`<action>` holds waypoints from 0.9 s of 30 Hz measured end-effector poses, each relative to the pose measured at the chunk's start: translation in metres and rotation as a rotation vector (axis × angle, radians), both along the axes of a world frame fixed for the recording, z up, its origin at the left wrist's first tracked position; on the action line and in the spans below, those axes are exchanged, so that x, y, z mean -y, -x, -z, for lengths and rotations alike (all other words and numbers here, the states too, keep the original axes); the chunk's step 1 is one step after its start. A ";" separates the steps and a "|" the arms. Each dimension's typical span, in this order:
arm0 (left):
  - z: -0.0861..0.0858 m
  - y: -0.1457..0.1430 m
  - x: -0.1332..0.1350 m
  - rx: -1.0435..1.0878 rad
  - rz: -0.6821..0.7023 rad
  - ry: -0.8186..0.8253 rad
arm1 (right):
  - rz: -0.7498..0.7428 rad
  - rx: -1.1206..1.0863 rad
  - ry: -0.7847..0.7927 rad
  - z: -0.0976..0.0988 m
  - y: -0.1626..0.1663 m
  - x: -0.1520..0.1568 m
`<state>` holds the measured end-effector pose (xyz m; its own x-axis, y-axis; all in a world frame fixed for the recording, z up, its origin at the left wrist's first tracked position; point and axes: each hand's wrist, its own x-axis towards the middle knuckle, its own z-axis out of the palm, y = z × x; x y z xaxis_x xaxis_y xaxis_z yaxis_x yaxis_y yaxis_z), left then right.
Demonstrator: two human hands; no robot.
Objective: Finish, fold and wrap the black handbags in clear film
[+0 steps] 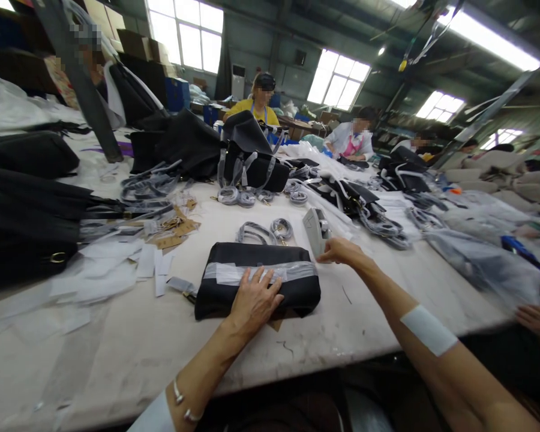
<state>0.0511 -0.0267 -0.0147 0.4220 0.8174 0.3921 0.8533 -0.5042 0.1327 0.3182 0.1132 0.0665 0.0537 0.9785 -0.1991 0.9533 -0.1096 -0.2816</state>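
Black fabric bag [216, 294] crosswise under flat, open left hand [254, 303].
Right hand [342, 252] at pale grey wedge [314, 231] off bag's right end; grip unclear.

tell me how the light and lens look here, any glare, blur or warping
Head view: the windows and the strip light are blown out to white; the wide lens bows the table edge; the bag under the left hand is sharp, though its dark fabric shows little detail; the plastic near the right edge looks smeared.
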 end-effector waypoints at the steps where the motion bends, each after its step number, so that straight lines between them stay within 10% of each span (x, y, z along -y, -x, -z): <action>1: 0.000 0.000 0.000 0.000 0.000 -0.001 | 0.040 -0.018 -0.004 -0.004 -0.014 -0.002; 7: -0.002 0.000 -0.001 -0.012 -0.011 -0.010 | 0.301 -0.216 -0.159 -0.009 -0.054 -0.016; 16: -0.003 0.000 -0.001 -0.034 -0.014 -0.001 | 0.405 -0.582 -0.115 0.012 -0.023 -0.029; 27: -0.003 0.000 0.000 -0.020 -0.002 -0.008 | 0.476 -0.770 -0.244 0.026 -0.040 0.022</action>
